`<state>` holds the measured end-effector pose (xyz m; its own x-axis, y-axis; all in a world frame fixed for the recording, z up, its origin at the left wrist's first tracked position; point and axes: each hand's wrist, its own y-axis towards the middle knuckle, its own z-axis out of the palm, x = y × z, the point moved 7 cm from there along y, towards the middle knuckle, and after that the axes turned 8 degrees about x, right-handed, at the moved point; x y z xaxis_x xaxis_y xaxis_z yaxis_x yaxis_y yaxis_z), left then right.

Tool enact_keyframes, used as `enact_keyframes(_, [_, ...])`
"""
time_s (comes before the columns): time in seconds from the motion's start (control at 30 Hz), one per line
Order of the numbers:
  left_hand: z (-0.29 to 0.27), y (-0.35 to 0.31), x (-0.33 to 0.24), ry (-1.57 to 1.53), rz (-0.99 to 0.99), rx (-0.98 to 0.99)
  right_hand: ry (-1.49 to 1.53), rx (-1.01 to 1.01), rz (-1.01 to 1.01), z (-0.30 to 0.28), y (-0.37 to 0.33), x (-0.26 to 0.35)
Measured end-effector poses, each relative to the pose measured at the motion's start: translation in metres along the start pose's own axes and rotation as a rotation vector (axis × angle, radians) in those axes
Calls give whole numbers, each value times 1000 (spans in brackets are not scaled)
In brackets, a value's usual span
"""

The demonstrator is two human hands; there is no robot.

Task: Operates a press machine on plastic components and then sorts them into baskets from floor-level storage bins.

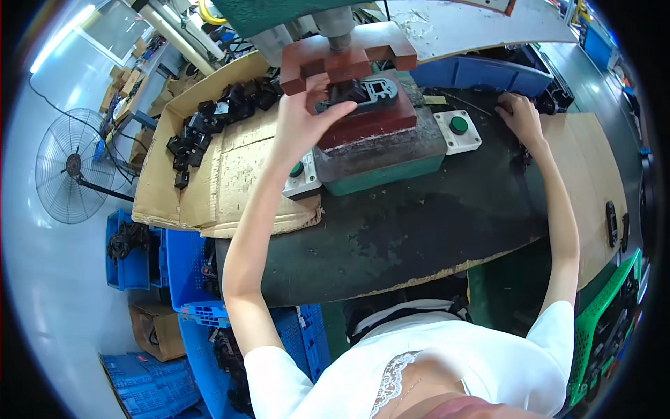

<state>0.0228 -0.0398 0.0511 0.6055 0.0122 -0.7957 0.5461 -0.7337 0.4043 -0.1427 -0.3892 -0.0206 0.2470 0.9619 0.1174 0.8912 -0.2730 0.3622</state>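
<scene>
My left hand (305, 117) reaches under the notched red-brown upper block (349, 56) of a press. Its thumb and fingers close around a black plastic part (347, 91) with a grey plastic frame (384, 91) at its right end. This part lies on the red-brown lower block (380, 124), with a gap below the upper block. My right hand (520, 117) is at the far right of the black worktop, in front of a blue bin (481, 73). Its fingers are curled, and whatever they hold is hidden.
White button boxes with green buttons flank the press base, one on the right (458, 133) and one on the left (301, 181). A cardboard box (230, 167) holds several black parts. Blue crates (188, 272) stand below left, a green crate (583, 349) at right, and a fan (73, 166) far left.
</scene>
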Motion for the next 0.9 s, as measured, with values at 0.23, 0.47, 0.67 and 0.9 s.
enact_keyframes(0.23, [6, 10, -2, 404, 18, -43, 538, -30, -33, -21, 27, 38])
enact_keyframes(0.47, [15, 8, -6, 395, 188, 94, 996, 107, -283, -29, 52, 106])
enact_keyframes(0.67, [9, 2, -8, 368, 210, 101, 881, 171, -450, -38, 50, 176])
enact_keyframes(0.9, [-22, -41, -34, 619, 307, -117, 605, 52, -630, -53, 63, 211])
